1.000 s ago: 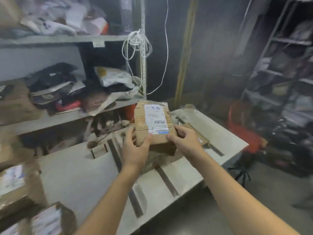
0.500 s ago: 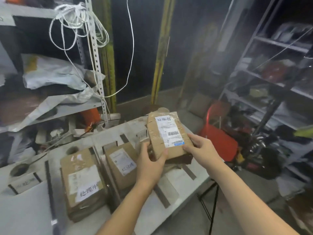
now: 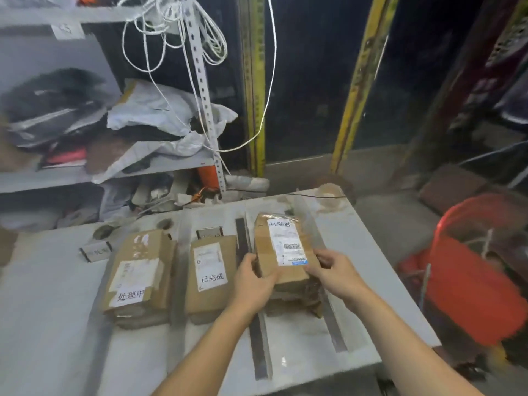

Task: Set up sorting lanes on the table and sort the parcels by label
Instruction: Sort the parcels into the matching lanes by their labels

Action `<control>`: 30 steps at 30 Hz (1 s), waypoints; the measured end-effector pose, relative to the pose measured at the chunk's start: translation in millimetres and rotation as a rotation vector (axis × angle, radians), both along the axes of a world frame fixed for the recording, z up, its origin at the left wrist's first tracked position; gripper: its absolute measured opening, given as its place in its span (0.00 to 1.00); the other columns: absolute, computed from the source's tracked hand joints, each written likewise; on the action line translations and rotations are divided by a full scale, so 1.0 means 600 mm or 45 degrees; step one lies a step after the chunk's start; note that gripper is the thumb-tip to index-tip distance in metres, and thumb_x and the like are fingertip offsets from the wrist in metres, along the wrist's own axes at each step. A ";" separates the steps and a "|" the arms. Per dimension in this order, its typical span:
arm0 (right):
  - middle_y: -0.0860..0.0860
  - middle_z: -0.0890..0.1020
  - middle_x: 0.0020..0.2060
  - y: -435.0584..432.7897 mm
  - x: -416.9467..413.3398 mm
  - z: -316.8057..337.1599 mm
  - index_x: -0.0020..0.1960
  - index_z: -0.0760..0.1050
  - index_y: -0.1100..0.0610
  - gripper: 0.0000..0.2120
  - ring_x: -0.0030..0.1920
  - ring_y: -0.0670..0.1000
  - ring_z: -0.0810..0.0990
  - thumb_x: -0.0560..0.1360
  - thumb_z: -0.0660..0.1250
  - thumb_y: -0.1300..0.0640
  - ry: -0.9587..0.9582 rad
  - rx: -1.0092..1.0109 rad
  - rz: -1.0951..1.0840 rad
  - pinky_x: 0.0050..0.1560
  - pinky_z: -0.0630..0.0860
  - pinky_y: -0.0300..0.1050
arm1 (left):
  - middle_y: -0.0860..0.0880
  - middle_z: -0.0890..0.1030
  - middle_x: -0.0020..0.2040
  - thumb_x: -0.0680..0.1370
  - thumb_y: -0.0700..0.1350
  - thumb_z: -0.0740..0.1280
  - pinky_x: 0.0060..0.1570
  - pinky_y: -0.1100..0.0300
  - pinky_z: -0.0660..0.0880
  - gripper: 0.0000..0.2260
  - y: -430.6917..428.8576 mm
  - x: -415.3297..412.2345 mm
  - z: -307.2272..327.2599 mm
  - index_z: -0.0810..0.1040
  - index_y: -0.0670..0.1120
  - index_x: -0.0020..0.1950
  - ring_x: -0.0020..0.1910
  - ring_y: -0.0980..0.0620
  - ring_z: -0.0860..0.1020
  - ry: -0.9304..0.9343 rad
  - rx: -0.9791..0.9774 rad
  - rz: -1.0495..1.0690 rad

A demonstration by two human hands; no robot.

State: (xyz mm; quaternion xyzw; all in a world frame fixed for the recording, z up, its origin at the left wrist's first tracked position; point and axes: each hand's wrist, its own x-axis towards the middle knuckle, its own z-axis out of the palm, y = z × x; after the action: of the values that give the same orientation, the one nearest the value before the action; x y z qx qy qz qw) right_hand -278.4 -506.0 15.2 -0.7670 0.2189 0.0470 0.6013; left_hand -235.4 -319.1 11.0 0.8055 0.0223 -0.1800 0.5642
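Note:
A brown cardboard parcel (image 3: 281,247) with a white barcode label lies on top of a stack in the right lane of the white table (image 3: 57,324). My left hand (image 3: 253,277) grips its near left corner and my right hand (image 3: 333,267) grips its near right edge. A second parcel (image 3: 211,274) with a handwritten label lies in the middle lane. A third parcel stack (image 3: 137,274) with white labels fills the left lane. Dark tape strips (image 3: 258,347) run along the table and mark the lanes.
A small lane card (image 3: 95,250) lies at the back left of the table, another card (image 3: 210,232) behind the middle parcel. Metal shelves (image 3: 160,164) full of bags and a hanging white cord stand behind. A red plastic chair (image 3: 468,284) stands right of the table.
The parcel held up in both hands has come down onto the stack in the right lane. The camera has tilted down and left, bringing the other two parcel lanes fully into view.

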 end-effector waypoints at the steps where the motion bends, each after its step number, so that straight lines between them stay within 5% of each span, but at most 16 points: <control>1: 0.47 0.86 0.51 -0.006 0.005 -0.011 0.58 0.82 0.54 0.14 0.45 0.45 0.83 0.75 0.69 0.66 0.011 -0.019 0.043 0.42 0.76 0.36 | 0.54 0.82 0.50 0.72 0.40 0.75 0.42 0.68 0.74 0.14 -0.007 0.002 -0.002 0.75 0.50 0.53 0.47 0.60 0.79 0.029 0.015 0.021; 5: 0.43 0.86 0.51 -0.030 0.016 -0.039 0.61 0.80 0.53 0.19 0.43 0.42 0.84 0.72 0.71 0.66 0.061 -0.057 0.089 0.39 0.75 0.37 | 0.53 0.84 0.48 0.68 0.43 0.78 0.49 0.61 0.80 0.16 -0.035 0.008 -0.023 0.81 0.48 0.54 0.48 0.54 0.83 0.108 0.134 0.031; 12: 0.47 0.84 0.56 -0.063 0.037 -0.041 0.63 0.79 0.56 0.23 0.54 0.42 0.82 0.69 0.76 0.64 0.048 -0.161 0.109 0.59 0.78 0.43 | 0.56 0.86 0.45 0.65 0.47 0.78 0.52 0.53 0.81 0.11 -0.058 0.013 -0.069 0.82 0.54 0.45 0.45 0.58 0.84 0.153 0.220 0.014; 15: 0.51 0.83 0.57 -0.055 0.035 -0.042 0.63 0.78 0.60 0.23 0.52 0.44 0.81 0.69 0.74 0.66 0.112 -0.269 0.174 0.55 0.75 0.36 | 0.56 0.85 0.48 0.66 0.45 0.79 0.51 0.56 0.81 0.16 -0.055 0.007 -0.075 0.82 0.51 0.52 0.46 0.59 0.83 0.092 0.295 -0.016; 21: 0.53 0.84 0.57 -0.017 0.048 -0.020 0.63 0.78 0.56 0.21 0.57 0.55 0.81 0.70 0.72 0.60 0.096 -0.672 0.222 0.53 0.75 0.44 | 0.65 0.81 0.51 0.70 0.44 0.76 0.57 0.61 0.77 0.22 -0.026 0.014 -0.026 0.78 0.53 0.63 0.51 0.70 0.78 -0.129 0.259 -0.040; 25: 0.52 0.81 0.61 0.062 0.088 0.020 0.68 0.75 0.54 0.23 0.60 0.56 0.79 0.73 0.70 0.56 -0.111 -0.769 0.393 0.56 0.74 0.45 | 0.52 0.76 0.67 0.74 0.49 0.73 0.66 0.53 0.72 0.28 0.062 0.042 0.035 0.70 0.49 0.72 0.67 0.50 0.73 -0.352 0.503 0.020; 30: 0.51 0.79 0.62 0.241 0.141 0.074 0.70 0.70 0.53 0.24 0.64 0.54 0.75 0.76 0.67 0.52 -0.326 -0.932 0.649 0.60 0.73 0.48 | 0.51 0.69 0.74 0.77 0.53 0.67 0.68 0.52 0.67 0.30 0.252 0.057 0.102 0.62 0.51 0.78 0.72 0.49 0.68 -0.497 0.891 0.077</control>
State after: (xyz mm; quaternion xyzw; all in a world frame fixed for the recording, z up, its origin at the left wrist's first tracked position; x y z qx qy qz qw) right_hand -193.9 -361.5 59.3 -0.9578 -0.0503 0.0178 0.2825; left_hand -201.2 -167.7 72.1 0.9670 -0.0018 0.0116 0.2546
